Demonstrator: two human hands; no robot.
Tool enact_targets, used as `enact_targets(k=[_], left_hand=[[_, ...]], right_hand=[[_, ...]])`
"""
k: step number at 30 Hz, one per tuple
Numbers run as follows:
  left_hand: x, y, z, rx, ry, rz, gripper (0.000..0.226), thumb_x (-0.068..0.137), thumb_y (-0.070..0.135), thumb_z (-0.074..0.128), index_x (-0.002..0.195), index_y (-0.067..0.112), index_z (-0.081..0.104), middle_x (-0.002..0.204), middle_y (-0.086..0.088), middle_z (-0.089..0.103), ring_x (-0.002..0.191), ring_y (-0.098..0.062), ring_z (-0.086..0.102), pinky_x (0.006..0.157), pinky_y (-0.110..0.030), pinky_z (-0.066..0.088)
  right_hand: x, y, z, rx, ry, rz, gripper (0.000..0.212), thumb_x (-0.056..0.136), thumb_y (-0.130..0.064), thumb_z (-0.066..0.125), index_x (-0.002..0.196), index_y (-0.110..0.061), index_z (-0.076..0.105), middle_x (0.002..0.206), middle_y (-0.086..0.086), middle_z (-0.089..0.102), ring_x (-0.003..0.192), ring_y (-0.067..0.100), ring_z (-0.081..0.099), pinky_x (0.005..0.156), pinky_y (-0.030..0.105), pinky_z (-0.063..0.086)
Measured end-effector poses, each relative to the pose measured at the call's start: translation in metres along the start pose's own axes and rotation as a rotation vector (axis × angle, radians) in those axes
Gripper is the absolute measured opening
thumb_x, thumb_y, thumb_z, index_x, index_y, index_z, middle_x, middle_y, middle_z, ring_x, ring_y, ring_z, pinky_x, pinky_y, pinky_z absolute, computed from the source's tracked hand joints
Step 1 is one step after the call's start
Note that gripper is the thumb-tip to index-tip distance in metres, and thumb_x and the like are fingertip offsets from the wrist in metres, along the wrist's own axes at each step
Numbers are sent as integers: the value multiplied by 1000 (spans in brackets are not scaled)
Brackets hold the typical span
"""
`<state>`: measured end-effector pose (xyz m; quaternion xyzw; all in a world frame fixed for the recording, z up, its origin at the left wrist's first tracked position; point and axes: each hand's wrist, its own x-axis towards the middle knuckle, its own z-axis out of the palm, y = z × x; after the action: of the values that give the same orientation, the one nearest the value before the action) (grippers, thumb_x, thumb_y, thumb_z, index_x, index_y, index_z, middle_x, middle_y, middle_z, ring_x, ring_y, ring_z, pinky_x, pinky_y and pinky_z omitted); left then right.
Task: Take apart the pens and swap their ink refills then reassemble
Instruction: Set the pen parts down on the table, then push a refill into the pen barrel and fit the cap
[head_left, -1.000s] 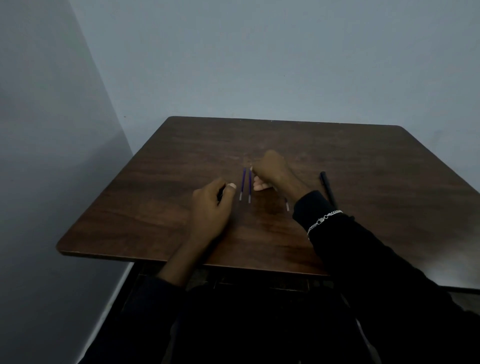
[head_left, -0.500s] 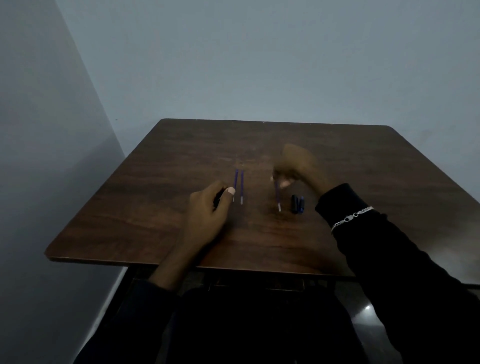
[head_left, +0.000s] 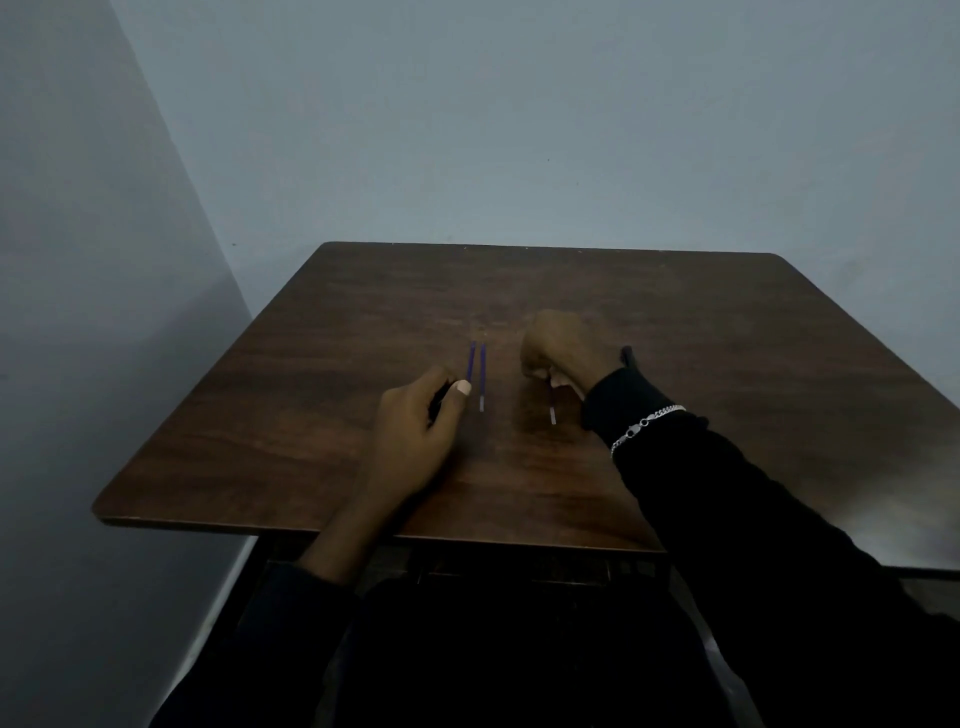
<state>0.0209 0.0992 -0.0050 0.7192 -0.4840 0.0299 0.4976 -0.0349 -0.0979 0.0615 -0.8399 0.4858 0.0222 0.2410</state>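
Note:
Two thin blue ink refills (head_left: 478, 371) lie side by side in the middle of the brown table (head_left: 311, 415). My left hand (head_left: 415, 431) rests just left of them, curled around a dark pen part (head_left: 438, 400) that is mostly hidden. My right hand (head_left: 558, 351) is fisted to the right of the pair, pinching a third refill (head_left: 552, 410) whose pale tip points toward me and touches the table. A dark pen piece (head_left: 627, 356) shows just behind my right wrist.
The table stands in a corner, with a grey wall close at the left and another behind. My right sleeve, with a silver bracelet (head_left: 647, 418), covers the table's near right part. Light is dim.
My right hand moved left, back toward the refills, still holding the third refill. The small dark pieces seen beside it half a second ago are now hidden by my wrist. The left hand stayed put.

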Motion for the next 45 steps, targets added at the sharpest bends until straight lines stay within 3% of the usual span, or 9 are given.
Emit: enact_targets(k=[4, 9, 12, 16, 19, 21, 29, 34, 45], left_hand=[[-1, 0, 0, 1, 17, 9, 36, 107, 22, 57, 74, 11, 53, 62, -6, 52, 57, -19, 52, 55, -37, 40], [-2, 3, 0, -17, -25, 22, 33, 108, 24, 56, 75, 24, 55, 64, 6, 56, 56, -17, 53, 52, -25, 38], [-2, 8, 0, -4, -57, 59, 35, 109, 23, 55, 77, 38, 51, 66, 14, 55, 57, -9, 52, 56, -14, 34], [-4, 10, 5, 8, -127, 54, 21, 108, 19, 54, 90, 15, 65, 75, 2, 63, 68, -13, 59, 65, -30, 43], [-5, 22, 16, -64, -142, 14, 19, 107, 15, 54, 103, 8, 72, 80, 14, 69, 72, 0, 62, 67, -16, 43], [-6, 34, 26, -96, -179, -14, 20, 108, 13, 54, 109, 11, 73, 79, 19, 68, 73, 4, 62, 67, -11, 42], [-5, 48, 49, -265, -260, -78, 21, 110, 9, 47, 112, 9, 68, 85, -8, 75, 76, -21, 73, 74, -30, 58], [-6, 44, 48, -289, -273, -79, 21, 110, 8, 46, 111, 8, 67, 86, -8, 75, 76, -19, 74, 73, -23, 58], [-7, 45, 48, -335, -277, -104, 21, 110, 9, 46, 113, 6, 67, 88, -9, 74, 78, -22, 74, 74, -29, 59]], right_hand=[[3, 2, -1, -14, -12, -52, 20, 94, -10, 63, 75, -5, 57, 81, 11, 61, 65, 21, 59, 59, 32, 51], [0, 24, -22, 489, -67, -23, 22, 93, -17, 68, 73, -10, 65, 61, 4, 61, 49, 13, 56, 44, 20, 47], [-9, 39, -36, 709, -41, -117, 15, 92, -14, 68, 81, -4, 72, 69, 9, 70, 57, 13, 66, 50, 22, 53], [-28, 60, -46, 988, -75, -276, 11, 96, -11, 64, 92, -3, 71, 87, 15, 80, 76, 23, 77, 58, 26, 59], [-42, 77, -46, 1090, -66, -423, 10, 100, -10, 61, 100, -3, 68, 92, 16, 80, 84, 29, 79, 68, 30, 63], [-51, 86, -45, 1137, -28, -487, 8, 101, -10, 61, 102, -4, 67, 95, 18, 79, 87, 34, 79, 71, 32, 64], [-77, 102, -28, 1139, 125, -607, 8, 105, -9, 54, 108, -8, 62, 95, 18, 79, 80, 34, 79, 65, 33, 64], [-84, 100, -21, 1147, 162, -616, 9, 107, -9, 51, 109, -9, 60, 96, 20, 78, 79, 36, 79, 64, 35, 64], [-94, 96, -19, 1123, 165, -659, 10, 107, -9, 51, 113, -3, 57, 98, 22, 76, 79, 34, 79, 65, 35, 64]])
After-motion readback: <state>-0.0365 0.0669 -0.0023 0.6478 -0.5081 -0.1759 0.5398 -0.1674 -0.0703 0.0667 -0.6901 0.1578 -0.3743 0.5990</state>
